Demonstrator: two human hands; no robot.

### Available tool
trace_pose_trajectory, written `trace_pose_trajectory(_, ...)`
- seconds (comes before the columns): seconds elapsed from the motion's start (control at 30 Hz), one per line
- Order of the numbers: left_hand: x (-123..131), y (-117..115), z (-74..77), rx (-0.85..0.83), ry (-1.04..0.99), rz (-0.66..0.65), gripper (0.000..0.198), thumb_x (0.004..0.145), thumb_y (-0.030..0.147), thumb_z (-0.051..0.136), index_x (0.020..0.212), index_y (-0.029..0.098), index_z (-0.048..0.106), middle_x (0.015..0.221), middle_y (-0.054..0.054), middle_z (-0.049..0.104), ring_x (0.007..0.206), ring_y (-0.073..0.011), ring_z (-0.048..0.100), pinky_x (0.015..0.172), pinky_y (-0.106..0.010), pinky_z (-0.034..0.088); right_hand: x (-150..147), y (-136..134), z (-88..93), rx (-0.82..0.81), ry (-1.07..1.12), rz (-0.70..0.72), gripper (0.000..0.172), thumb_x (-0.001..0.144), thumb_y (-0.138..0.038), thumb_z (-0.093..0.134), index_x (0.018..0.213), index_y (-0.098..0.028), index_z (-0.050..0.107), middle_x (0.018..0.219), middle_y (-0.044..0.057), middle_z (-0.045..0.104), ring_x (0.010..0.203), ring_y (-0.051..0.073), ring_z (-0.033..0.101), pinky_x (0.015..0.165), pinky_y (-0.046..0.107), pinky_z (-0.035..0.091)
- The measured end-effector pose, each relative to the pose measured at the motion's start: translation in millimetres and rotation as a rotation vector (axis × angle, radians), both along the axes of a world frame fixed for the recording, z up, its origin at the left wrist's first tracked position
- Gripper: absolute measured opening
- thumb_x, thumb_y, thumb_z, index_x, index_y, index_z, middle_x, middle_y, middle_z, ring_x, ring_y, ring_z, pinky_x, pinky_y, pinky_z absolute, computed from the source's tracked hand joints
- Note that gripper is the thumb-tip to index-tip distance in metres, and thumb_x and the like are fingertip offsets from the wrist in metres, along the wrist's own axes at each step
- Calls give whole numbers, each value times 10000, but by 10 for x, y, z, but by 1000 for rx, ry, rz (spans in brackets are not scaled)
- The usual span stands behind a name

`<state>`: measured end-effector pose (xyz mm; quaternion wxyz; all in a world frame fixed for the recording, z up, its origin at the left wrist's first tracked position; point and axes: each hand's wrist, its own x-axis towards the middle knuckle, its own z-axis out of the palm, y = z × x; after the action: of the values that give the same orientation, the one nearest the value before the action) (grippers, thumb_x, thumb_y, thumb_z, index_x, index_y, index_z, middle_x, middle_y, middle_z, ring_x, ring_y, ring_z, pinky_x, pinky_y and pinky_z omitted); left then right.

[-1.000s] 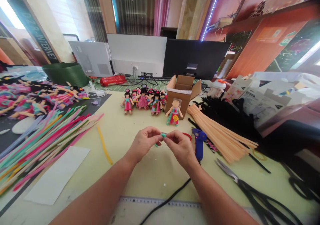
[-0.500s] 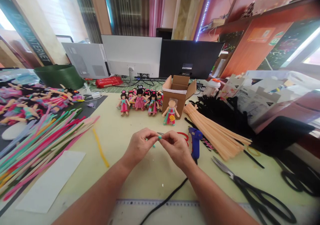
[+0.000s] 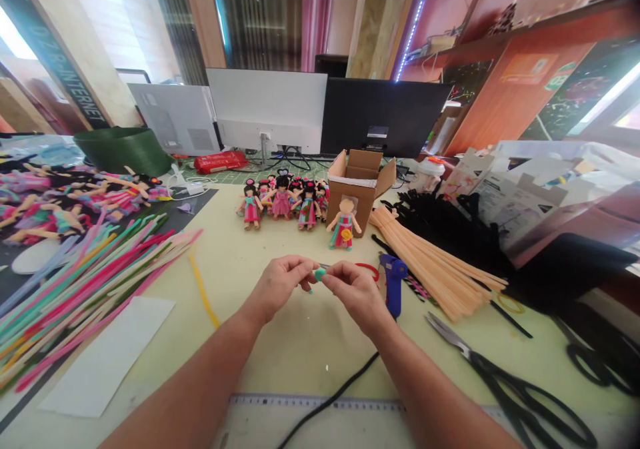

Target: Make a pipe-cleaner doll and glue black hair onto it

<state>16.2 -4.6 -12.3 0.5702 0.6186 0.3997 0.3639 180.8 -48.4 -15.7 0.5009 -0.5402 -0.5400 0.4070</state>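
Between the fingertips of both hands is a small turquoise piece of pipe cleaner [image 3: 320, 274], bent or coiled into a little lump; a short end of it pokes out below the left fingers. My left hand [image 3: 286, 282] pinches it from the left, and my right hand [image 3: 354, 292] pinches it from the right. Just beyond them stands a doll [image 3: 344, 224] without hair, in a striped dress with a yellow flower, leaning by an open cardboard box [image 3: 354, 199]. A blue glue gun [image 3: 393, 282] lies close to my right hand, beside red-handled scissors [image 3: 369, 270] partly hidden by it.
Several finished dolls [image 3: 281, 199] stand left of the box. Colourful pipe cleaners [image 3: 95, 276] and a white paper strip [image 3: 110, 356] lie at left, with a yellow pipe cleaner [image 3: 203, 292]. Peach pipe cleaners [image 3: 435, 262] and large black scissors [image 3: 500, 382] lie right. A ruler [image 3: 300, 402] runs in front.
The turquoise piece shows more between my fingertips, which have shifted slightly around it. The whole view has moved a little; the things on the table stay where they were.
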Motion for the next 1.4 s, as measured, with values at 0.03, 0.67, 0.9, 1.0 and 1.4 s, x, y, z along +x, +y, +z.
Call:
trace_pose_trajectory(0.03, 3, 4, -4, -34, -23, 0, 293, 827, 391, 579, 876, 127, 697, 728, -43, 668, 634, -132, 576, 652, -277, 472, 4, 3, 9, -18, 13, -7, 233, 730, -374, 684, 677, -177, 572, 597, -38, 514, 543, 99, 439, 502, 228, 347)
trace_pose_trajectory(0.67, -123, 131, 2, 109, 202, 79, 244, 781, 337, 582, 907, 151, 677, 767, -35, 680, 661, -138, 579, 638, -262, 462, 150, 54, 50, -153, -53, 15, 152, 714, -314, 657, 716, -169, 611, 586, -26, 594, 536, 111, 567, 515, 231, 456)
trace_pose_trajectory(0.9, -185, 181, -56, 211, 440, -25, 253, 772, 369, 573, 836, 182, 731, 822, -37, 723, 779, -191, 621, 730, -281, 436, 204, 89, -14, -177, -195, 17, 95, 703, -262, 635, 719, -168, 629, 551, -24, 584, 504, 113, 553, 482, 229, 456)
trace_pose_trajectory(1.0, -85, 67, -26, 163, 405, -120, 262, 758, 388, 588, 817, 179, 735, 752, -23, 704, 701, -176, 591, 659, -266, 417, 140, 60, 3, -148, -163, 43, 115, 718, -283, 636, 733, -170, 621, 574, -28, 587, 514, 109, 553, 492, 229, 464)
trace_pose_trajectory(1.4, 20, -34, -24, 119, 293, -74, 214, 738, 357, 623, 704, 152, 673, 611, 5, 601, 583, -122, 494, 558, -240, 362, 34, 17, 51, -135, 13, 139, 162, 705, -309, 683, 722, -167, 608, 610, -33, 576, 564, 107, 573, 508, 220, 476)
